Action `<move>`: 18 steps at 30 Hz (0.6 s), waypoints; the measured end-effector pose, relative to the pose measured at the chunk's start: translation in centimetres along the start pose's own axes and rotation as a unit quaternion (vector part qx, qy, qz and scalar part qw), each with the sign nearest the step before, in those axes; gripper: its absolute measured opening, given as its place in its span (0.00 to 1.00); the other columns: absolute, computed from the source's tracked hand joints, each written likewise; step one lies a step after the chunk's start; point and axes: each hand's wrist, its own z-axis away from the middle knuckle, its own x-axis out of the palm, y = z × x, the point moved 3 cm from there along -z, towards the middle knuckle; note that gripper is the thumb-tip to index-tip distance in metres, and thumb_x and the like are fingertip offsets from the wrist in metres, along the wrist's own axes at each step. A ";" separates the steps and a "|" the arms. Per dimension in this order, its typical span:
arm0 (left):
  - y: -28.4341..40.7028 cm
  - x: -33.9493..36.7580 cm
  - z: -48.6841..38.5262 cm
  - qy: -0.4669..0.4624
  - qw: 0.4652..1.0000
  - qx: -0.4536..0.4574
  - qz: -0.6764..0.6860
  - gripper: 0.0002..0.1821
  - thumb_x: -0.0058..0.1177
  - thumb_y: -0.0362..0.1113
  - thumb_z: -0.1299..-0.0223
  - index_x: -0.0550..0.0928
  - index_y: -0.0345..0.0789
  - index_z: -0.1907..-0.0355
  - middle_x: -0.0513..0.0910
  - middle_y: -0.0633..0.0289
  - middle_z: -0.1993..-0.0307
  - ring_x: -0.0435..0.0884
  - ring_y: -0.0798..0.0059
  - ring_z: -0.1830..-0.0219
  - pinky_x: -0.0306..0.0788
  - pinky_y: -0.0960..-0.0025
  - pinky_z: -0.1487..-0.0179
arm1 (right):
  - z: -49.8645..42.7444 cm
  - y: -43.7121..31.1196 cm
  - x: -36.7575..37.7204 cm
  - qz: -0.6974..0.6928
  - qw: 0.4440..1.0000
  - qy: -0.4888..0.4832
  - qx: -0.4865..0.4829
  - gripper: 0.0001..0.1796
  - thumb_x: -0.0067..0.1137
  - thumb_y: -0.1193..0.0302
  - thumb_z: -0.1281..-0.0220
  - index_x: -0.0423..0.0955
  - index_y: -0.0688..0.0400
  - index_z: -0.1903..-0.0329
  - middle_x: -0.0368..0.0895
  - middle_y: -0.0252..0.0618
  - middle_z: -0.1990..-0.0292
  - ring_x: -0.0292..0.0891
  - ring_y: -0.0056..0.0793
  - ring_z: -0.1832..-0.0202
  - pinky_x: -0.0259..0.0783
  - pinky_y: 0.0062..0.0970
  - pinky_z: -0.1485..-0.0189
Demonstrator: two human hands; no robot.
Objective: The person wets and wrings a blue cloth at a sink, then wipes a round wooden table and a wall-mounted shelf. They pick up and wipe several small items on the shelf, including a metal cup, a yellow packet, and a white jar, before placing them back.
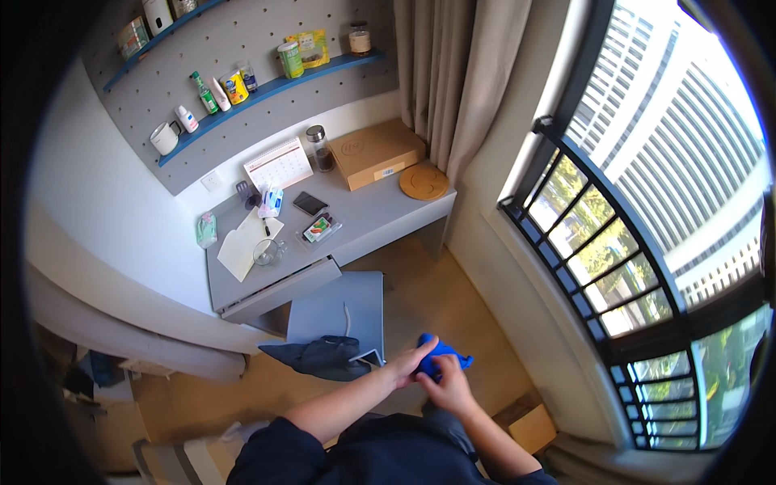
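Observation:
Both my hands hold a bunched bright blue cloth (447,350) in front of my body, above the floor. My left hand (413,365) grips its left side, thumb stretched along the top. From the right, my right hand (450,387) pinches the near part, its fingers curled into the folds. A loose corner of the cloth sticks out to the right. What lies under my fingers is hidden. Left of my hands, a grey-blue chair (339,297) carries a dark garment or bag (324,356) on its near side.
On the grey desk (364,224) stand a cardboard box (379,151), a glass mug (267,251), a phone (310,204), a desk calendar (279,165) and a clear plastic case (319,229). The desk drawer (282,291) is pulled slightly out. A barred window (606,242) is at right; an open carton (530,424) lies below it.

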 end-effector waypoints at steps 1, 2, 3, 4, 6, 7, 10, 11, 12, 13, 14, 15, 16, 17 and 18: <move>0.4 -0.1 -0.7 0.029 0.999 0.042 -0.001 0.28 0.60 0.60 0.31 0.82 0.39 0.44 0.85 0.62 0.50 0.85 0.72 0.50 0.78 0.64 0.44 | -0.4 0.7 -0.1 -0.063 0.997 -0.033 -0.009 0.28 0.71 0.60 0.37 0.76 0.65 0.42 0.77 0.50 0.47 0.83 0.40 0.57 0.80 0.31 0.56; 0.6 -0.5 -0.8 0.106 0.991 0.074 0.016 0.27 0.68 0.49 0.35 0.80 0.34 0.41 0.85 0.58 0.48 0.84 0.69 0.46 0.78 0.61 0.40 | -0.9 2.4 -0.6 -0.144 0.979 -0.111 0.096 0.26 0.69 0.59 0.34 0.76 0.63 0.42 0.78 0.47 0.47 0.83 0.35 0.57 0.80 0.30 0.57; 1.5 -0.6 -0.8 0.123 0.985 0.117 -0.004 0.27 0.68 0.47 0.34 0.79 0.33 0.40 0.84 0.58 0.48 0.84 0.68 0.46 0.77 0.61 0.39 | -1.1 4.1 -1.4 -0.227 0.935 -0.186 0.198 0.25 0.66 0.57 0.31 0.77 0.62 0.41 0.79 0.43 0.48 0.83 0.31 0.57 0.81 0.30 0.57; 2.4 -0.7 -0.3 0.139 0.977 0.161 -0.026 0.27 0.67 0.45 0.34 0.78 0.33 0.39 0.84 0.57 0.47 0.84 0.67 0.45 0.77 0.61 0.39 | -2.0 5.8 -2.3 -0.260 0.899 -0.220 0.276 0.24 0.64 0.55 0.29 0.78 0.60 0.41 0.80 0.41 0.48 0.82 0.29 0.56 0.81 0.31 0.57; 4.2 -0.5 1.0 0.149 0.969 0.194 -0.025 0.27 0.65 0.39 0.32 0.75 0.31 0.36 0.82 0.53 0.44 0.83 0.65 0.42 0.78 0.59 0.38 | -4.6 8.8 -4.1 -0.240 0.838 -0.290 0.395 0.28 0.56 0.46 0.26 0.77 0.55 0.39 0.82 0.38 0.47 0.81 0.28 0.54 0.82 0.35 0.55; 5.2 -0.1 1.7 0.127 0.968 0.215 -0.005 0.28 0.65 0.39 0.32 0.74 0.30 0.34 0.82 0.53 0.43 0.83 0.64 0.42 0.77 0.59 0.37 | -6.0 9.7 -4.6 -0.269 0.806 -0.287 0.443 0.34 0.54 0.42 0.27 0.73 0.55 0.33 0.81 0.42 0.42 0.81 0.34 0.46 0.80 0.42 0.46; 7.7 1.1 3.3 0.049 0.965 0.252 0.056 0.34 0.65 0.40 0.32 0.68 0.30 0.29 0.80 0.52 0.39 0.82 0.63 0.39 0.76 0.57 0.35 | -9.7 8.3 -2.9 -0.552 0.661 -0.274 0.429 0.39 0.56 0.40 0.29 0.67 0.55 0.28 0.78 0.46 0.35 0.76 0.44 0.36 0.71 0.50 0.33; 8.1 1.1 3.5 0.066 0.968 0.231 0.067 0.34 0.65 0.41 0.32 0.69 0.30 0.29 0.80 0.52 0.39 0.81 0.64 0.39 0.76 0.57 0.35 | -10.7 6.9 -1.8 -0.627 0.613 -0.275 0.395 0.39 0.58 0.42 0.30 0.67 0.55 0.28 0.77 0.47 0.34 0.74 0.45 0.34 0.68 0.52 0.30; 8.7 1.0 3.8 0.060 0.968 0.231 0.079 0.35 0.66 0.41 0.33 0.69 0.29 0.30 0.80 0.52 0.39 0.81 0.64 0.39 0.76 0.58 0.35 | -11.9 5.3 -0.8 -0.716 0.529 -0.281 0.359 0.40 0.59 0.43 0.30 0.66 0.55 0.27 0.76 0.47 0.33 0.73 0.47 0.32 0.65 0.53 0.27; 9.1 0.8 4.1 0.032 0.964 0.247 0.097 0.35 0.67 0.42 0.33 0.69 0.29 0.30 0.80 0.52 0.40 0.81 0.64 0.39 0.76 0.58 0.35 | -13.0 4.6 0.0 -0.664 0.596 -0.263 0.368 0.38 0.60 0.45 0.30 0.67 0.55 0.28 0.76 0.47 0.33 0.72 0.47 0.32 0.64 0.54 0.27; 9.6 -0.3 4.3 0.082 0.965 0.241 0.056 0.34 0.67 0.42 0.33 0.70 0.30 0.30 0.81 0.52 0.40 0.81 0.64 0.40 0.76 0.59 0.35 | -13.8 3.8 0.7 -0.628 0.631 -0.253 0.380 0.37 0.61 0.47 0.31 0.67 0.55 0.28 0.76 0.47 0.33 0.72 0.48 0.32 0.63 0.54 0.26; 10.0 -1.5 4.7 0.119 0.963 0.239 0.021 0.34 0.67 0.42 0.34 0.71 0.30 0.31 0.81 0.52 0.41 0.82 0.64 0.40 0.76 0.59 0.35 | -14.5 3.0 1.2 -0.604 0.653 -0.254 0.380 0.36 0.62 0.49 0.31 0.67 0.55 0.28 0.76 0.46 0.33 0.72 0.48 0.31 0.62 0.54 0.25; 10.5 -3.1 5.4 0.164 0.955 0.243 -0.030 0.32 0.67 0.42 0.33 0.73 0.30 0.32 0.82 0.52 0.44 0.82 0.65 0.42 0.77 0.61 0.37 | -15.4 2.4 1.7 -0.576 0.673 -0.236 0.399 0.34 0.63 0.55 0.32 0.68 0.56 0.28 0.76 0.46 0.33 0.71 0.48 0.31 0.61 0.54 0.24; 10.9 -5.1 6.2 0.259 0.939 0.197 -0.115 0.25 0.65 0.41 0.31 0.76 0.32 0.38 0.83 0.53 0.47 0.83 0.67 0.45 0.79 0.62 0.40 | -16.3 2.1 1.7 -0.572 0.678 -0.219 0.405 0.33 0.62 0.58 0.32 0.68 0.56 0.29 0.76 0.46 0.33 0.71 0.48 0.31 0.62 0.55 0.25; 11.3 -6.7 7.3 0.266 0.937 0.202 -0.103 0.21 0.64 0.41 0.30 0.77 0.32 0.42 0.84 0.54 0.49 0.84 0.69 0.47 0.80 0.62 0.43 | -17.2 1.9 1.4 -0.587 0.673 -0.194 0.407 0.33 0.61 0.59 0.32 0.68 0.57 0.29 0.76 0.46 0.32 0.70 0.49 0.30 0.62 0.55 0.25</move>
